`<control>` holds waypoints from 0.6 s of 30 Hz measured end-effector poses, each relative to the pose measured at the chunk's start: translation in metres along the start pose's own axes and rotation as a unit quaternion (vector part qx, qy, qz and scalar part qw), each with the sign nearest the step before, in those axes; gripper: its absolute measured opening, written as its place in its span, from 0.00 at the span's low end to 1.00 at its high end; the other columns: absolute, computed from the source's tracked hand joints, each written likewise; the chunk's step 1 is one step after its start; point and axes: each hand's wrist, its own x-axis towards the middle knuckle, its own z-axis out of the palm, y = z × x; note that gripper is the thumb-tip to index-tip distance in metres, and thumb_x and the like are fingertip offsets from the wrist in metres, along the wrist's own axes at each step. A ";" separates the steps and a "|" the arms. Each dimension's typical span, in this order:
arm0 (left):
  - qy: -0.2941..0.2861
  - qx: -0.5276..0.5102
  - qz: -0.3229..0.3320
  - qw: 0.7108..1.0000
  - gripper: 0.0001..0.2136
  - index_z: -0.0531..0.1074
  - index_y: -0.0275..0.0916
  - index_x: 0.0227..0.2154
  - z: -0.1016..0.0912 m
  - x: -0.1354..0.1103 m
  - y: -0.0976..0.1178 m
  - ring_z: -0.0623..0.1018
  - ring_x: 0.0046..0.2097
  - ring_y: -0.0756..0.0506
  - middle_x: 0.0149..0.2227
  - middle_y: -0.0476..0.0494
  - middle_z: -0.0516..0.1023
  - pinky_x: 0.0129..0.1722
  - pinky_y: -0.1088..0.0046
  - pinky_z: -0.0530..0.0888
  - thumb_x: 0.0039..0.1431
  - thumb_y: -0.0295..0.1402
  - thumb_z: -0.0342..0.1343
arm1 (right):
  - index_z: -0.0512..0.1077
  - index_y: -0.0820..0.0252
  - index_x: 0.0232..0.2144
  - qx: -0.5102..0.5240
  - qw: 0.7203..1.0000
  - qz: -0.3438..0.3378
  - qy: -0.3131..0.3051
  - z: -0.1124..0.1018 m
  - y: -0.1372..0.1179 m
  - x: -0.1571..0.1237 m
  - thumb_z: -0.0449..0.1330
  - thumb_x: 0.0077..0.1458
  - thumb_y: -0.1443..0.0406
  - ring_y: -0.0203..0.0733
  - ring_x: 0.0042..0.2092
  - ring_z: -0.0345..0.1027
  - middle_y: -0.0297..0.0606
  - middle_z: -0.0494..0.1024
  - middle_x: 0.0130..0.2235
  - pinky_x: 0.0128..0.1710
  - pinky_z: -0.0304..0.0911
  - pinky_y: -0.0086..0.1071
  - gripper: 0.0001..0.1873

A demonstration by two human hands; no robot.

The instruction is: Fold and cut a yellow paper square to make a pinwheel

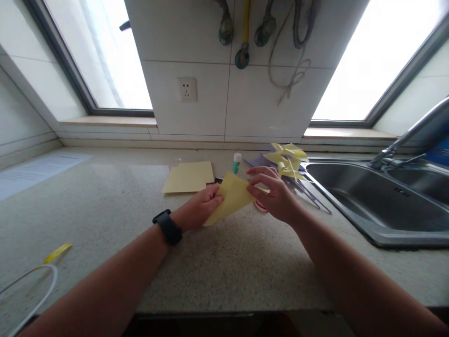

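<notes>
A sheet of yellow paper [231, 199] is held above the counter between both hands. My left hand [200, 206] grips its left side, thumb on top. At its right edge, my right hand [270, 192] pinches the paper between thumb and fingers. Behind the sheet stands a glue stick [237, 163] with a white cap and green label. Several yellow paper squares [191, 177] lie stacked behind my left hand. Under my right hand a red-rimmed round thing [260, 206] is partly hidden. Small dark items by the stack are mostly covered.
Yellow and purple paper pinwheels [289, 159] on sticks lie behind my right hand, close to the steel sink [345, 201] and faucet [403, 135]. A printed sheet [38, 171] and a white cable [52, 281] with a yellow tag [58, 252] are on the left of the counter [115, 206].
</notes>
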 end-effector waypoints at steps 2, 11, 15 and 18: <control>0.007 0.016 0.007 1.000 0.12 0.73 0.43 0.47 0.002 -0.001 0.002 0.76 0.42 0.42 0.44 0.41 0.78 0.39 0.67 0.72 0.65 0.39 0.51 | 0.73 0.53 0.31 0.010 1.000 0.011 -0.008 0.000 -0.001 0.000 0.61 0.60 0.63 0.51 0.54 0.67 0.41 0.77 0.50 0.58 0.59 0.52 0.04; 0.010 0.060 0.026 0.998 0.19 0.71 0.40 0.42 0.008 -0.007 0.018 0.72 0.47 0.41 0.44 0.40 0.74 0.50 0.63 0.69 0.71 0.47 0.40 | 0.75 0.58 0.35 0.063 0.992 0.104 -0.027 0.010 0.004 -0.006 0.59 0.62 0.59 0.42 0.36 0.73 0.40 0.80 0.37 0.33 0.69 0.35 0.09; -0.025 0.042 0.022 0.999 0.22 0.70 0.37 0.45 0.009 -0.008 0.020 0.73 0.44 0.42 0.44 0.40 0.74 0.46 0.64 0.71 0.71 0.50 0.40 | 0.74 0.58 0.33 0.060 0.993 0.104 -0.016 0.009 0.002 -0.005 0.60 0.61 0.59 0.41 0.36 0.71 0.38 0.78 0.34 0.35 0.68 0.36 0.09; -0.040 0.039 0.019 0.998 0.21 0.69 0.37 0.48 0.009 -0.008 0.021 0.74 0.43 0.43 0.43 0.41 0.74 0.42 0.66 0.73 0.65 0.50 0.54 | 0.74 0.58 0.33 0.050 0.994 0.101 -0.006 0.008 0.000 -0.004 0.60 0.60 0.59 0.41 0.36 0.70 0.38 0.76 0.34 0.35 0.67 0.36 0.09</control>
